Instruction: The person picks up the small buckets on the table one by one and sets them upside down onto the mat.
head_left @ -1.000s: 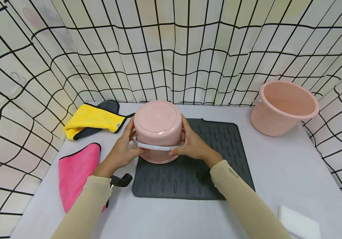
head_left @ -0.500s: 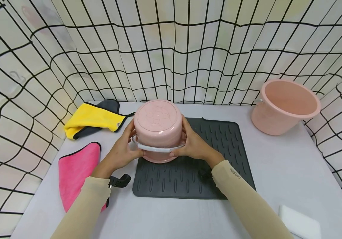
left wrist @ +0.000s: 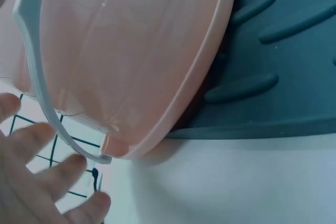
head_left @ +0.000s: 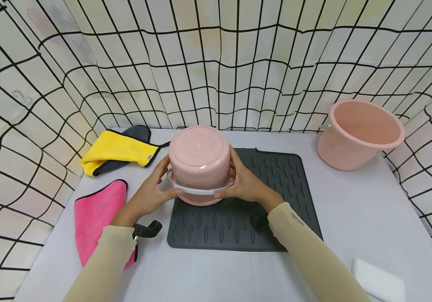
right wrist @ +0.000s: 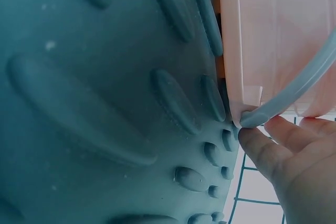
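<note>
A pink bucket [head_left: 200, 157] stands upside down on a dark grey ribbed mat [head_left: 216, 235], its white handle [head_left: 197, 191] hanging across the front. My left hand [head_left: 149, 195] is at the bucket's left side, thumb near the handle. In the left wrist view its fingers [left wrist: 65, 174] are spread and loose, with a gap between them and the bucket wall. On the opposite side my right hand [head_left: 247, 184] holds the bucket, thumb on the handle's front. The right wrist view has its fingers [right wrist: 286, 137] against the wall beside the handle's pivot.
A second pink bucket [head_left: 346, 153] stands upright at the back right. Yellow-and-grey cloth [head_left: 117, 151] and pink cloth [head_left: 100, 218] lie on the left. At the front right is a white block [head_left: 378, 279]. Black wire grid [head_left: 219, 65] encloses the table's back and sides.
My left hand has eased slightly left and down, its fingers coming off the bucket's side. The handle sits a little lower than a second ago. The right hand stays in place.
</note>
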Demonstrator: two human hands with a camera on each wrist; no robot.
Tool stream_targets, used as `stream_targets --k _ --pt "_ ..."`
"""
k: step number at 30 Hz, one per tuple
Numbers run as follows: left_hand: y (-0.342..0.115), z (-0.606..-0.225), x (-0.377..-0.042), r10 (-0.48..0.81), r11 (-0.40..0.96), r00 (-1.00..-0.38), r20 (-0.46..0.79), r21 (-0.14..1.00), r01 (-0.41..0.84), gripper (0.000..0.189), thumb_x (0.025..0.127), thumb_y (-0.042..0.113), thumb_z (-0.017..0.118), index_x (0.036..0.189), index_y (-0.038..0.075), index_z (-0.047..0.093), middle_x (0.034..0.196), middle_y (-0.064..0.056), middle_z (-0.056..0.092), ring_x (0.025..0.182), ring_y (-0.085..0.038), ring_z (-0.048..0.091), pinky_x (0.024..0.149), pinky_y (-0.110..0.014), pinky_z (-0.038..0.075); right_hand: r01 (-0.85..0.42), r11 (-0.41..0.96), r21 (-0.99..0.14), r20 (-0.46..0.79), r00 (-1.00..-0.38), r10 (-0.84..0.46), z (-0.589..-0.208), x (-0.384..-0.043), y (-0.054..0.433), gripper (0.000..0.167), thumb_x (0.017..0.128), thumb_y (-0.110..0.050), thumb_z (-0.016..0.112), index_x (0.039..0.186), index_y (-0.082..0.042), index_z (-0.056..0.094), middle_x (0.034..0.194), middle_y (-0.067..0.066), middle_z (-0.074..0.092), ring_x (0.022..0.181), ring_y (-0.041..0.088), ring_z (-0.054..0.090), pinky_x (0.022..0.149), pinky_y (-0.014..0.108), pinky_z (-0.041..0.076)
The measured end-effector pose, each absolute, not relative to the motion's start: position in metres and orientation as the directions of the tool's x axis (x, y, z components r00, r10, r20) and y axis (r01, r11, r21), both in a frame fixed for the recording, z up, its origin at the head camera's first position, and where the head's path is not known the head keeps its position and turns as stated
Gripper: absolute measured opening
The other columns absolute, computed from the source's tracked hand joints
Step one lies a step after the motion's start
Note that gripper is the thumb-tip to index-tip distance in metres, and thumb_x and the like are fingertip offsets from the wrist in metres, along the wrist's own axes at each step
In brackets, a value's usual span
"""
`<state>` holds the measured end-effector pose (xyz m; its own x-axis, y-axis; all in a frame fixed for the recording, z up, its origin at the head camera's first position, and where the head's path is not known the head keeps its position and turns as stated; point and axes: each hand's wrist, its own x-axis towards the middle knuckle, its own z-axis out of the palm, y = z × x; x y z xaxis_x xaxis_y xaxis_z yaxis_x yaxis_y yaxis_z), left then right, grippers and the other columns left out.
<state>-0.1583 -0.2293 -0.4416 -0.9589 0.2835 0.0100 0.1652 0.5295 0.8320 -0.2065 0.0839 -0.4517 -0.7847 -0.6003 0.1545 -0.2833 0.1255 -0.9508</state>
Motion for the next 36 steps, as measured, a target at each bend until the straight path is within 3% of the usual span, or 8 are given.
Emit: stream_targets --k 7,14,21,27,32,36 --pt "-0.227 -0.447 -0.159 0.272 0.549 -0.961 -0.043 0.827 0.118 0.108 0.091 0.034 0.081 0.169 0.030 0.006 0.175 -0.003 0.012 0.157 -0.042 0.020 0.121 -0.067 0.024 -0.281 0.205 -0.938 0.117 -0.811 -0.573 -0.452 -0.206 0.085 0.145 0.072 -0.013 0.097 0.166 -0.038 -0.011 0.170 0.000 0.023 0.151 0.026 0.037 0.119 0.052 0.038" --pt "-0.224 -0.450 -0.159 0.275 0.552 -0.961 -0.040 0.825 0.123 0.111 0.090 0.033 0.083 0.169 0.030 0.004 0.175 -0.003 0.011 0.156 -0.044 0.022 0.119 -0.067 0.029 -0.260 0.198 -0.945 0.107 -0.819 -0.563 -0.451 -0.206 0.084 0.147 0.070 -0.003 0.095 0.167 -0.027 -0.013 0.171 0.011 0.022 0.151 0.035 0.036 0.119 0.057 0.035" --pt "-0.223 -0.448 -0.158 0.252 0.591 -0.967 -0.035 0.797 0.125 0.111 0.091 0.039 0.081 0.169 0.029 0.003 0.175 -0.003 0.011 0.156 -0.041 0.023 0.121 -0.068 0.023 -0.281 0.227 -0.932 0.113 -0.823 -0.556 -0.452 -0.205 0.085 0.143 0.073 -0.014 0.096 0.166 -0.038 -0.010 0.171 0.000 0.023 0.151 0.025 0.037 0.119 0.051 0.038" --pt "-0.221 -0.447 -0.158 0.237 0.592 -0.971 -0.025 0.797 0.124 0.111 0.091 0.045 0.080 0.168 0.039 0.001 0.175 0.004 0.008 0.158 -0.038 0.020 0.116 -0.075 0.025 -0.295 0.255 -0.921 0.116 -0.831 -0.544 -0.452 -0.205 0.087 0.139 0.076 -0.025 0.095 0.166 -0.035 -0.011 0.172 -0.004 0.017 0.153 0.024 0.033 0.120 0.053 0.035" --pt "-0.220 -0.445 -0.159 0.211 0.591 -0.977 0.013 0.794 0.138 0.114 0.091 0.046 0.079 0.168 0.035 -0.005 0.176 0.003 0.002 0.161 -0.035 0.009 0.118 -0.076 0.018 -0.293 0.356 -0.888 0.074 -0.853 -0.517 -0.448 -0.202 0.089 0.131 0.082 -0.044 0.088 0.166 -0.034 -0.013 0.175 -0.009 0.000 0.160 0.019 0.011 0.125 0.058 0.021" --pt "-0.218 -0.441 -0.160 0.187 0.582 -0.980 0.075 0.795 0.171 0.112 0.093 0.046 0.076 0.169 0.028 -0.006 0.176 0.002 -0.002 0.161 -0.033 0.003 0.120 -0.075 0.012 -0.299 0.465 -0.834 0.042 -0.873 -0.486 -0.440 -0.198 0.097 0.112 0.093 -0.060 0.069 0.167 -0.032 -0.011 0.174 -0.011 -0.008 0.161 0.017 -0.002 0.126 0.061 0.012"
